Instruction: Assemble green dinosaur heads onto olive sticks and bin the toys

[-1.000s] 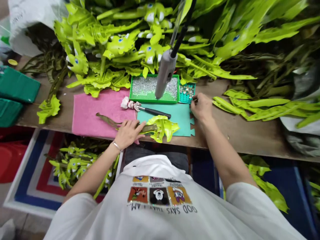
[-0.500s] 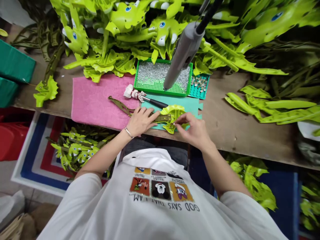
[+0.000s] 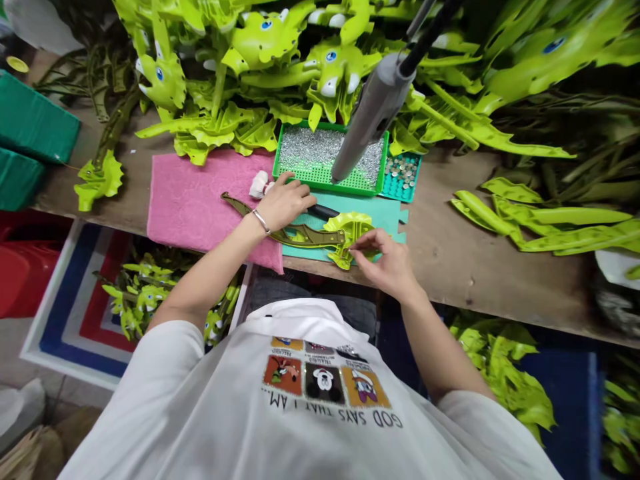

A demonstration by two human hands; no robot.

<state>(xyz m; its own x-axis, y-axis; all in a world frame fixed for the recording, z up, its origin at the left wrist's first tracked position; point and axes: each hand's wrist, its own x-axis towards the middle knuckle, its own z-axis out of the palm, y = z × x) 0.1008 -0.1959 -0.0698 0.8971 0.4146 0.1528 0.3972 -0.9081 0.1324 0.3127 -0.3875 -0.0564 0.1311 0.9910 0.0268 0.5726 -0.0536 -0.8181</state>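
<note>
My left hand [image 3: 286, 203] lies over the shaft of a tool with a black handle [image 3: 324, 213] and a cloth-wrapped end [image 3: 259, 185]. Its fingers are apart; the palm hides the middle of the tool. Close to the table's front edge, the thumb and fingertips of my right hand [image 3: 390, 262] are pinched at the edge of a lime-green moulded plastic piece [image 3: 356, 229]. Whatever is between those fingertips is too small to name. A long olive plastic strip [image 3: 320, 237] lies against the lime piece and runs left beneath my left wrist.
Beyond the hands stands a green tray [image 3: 300, 179] of small metal parts, beside a teal tray [image 3: 413, 193] of round pieces. A grey hanging power tool [image 3: 367, 117] slants above it. A pink cloth [image 3: 190, 193] lies left; lime dinosaur-head pieces [image 3: 265, 37] pile up behind.
My left hand has left the olive strip and moved away from me, onto the tool's shaft. My right hand stays pinched at the lime piece. The view has shifted slightly.
</note>
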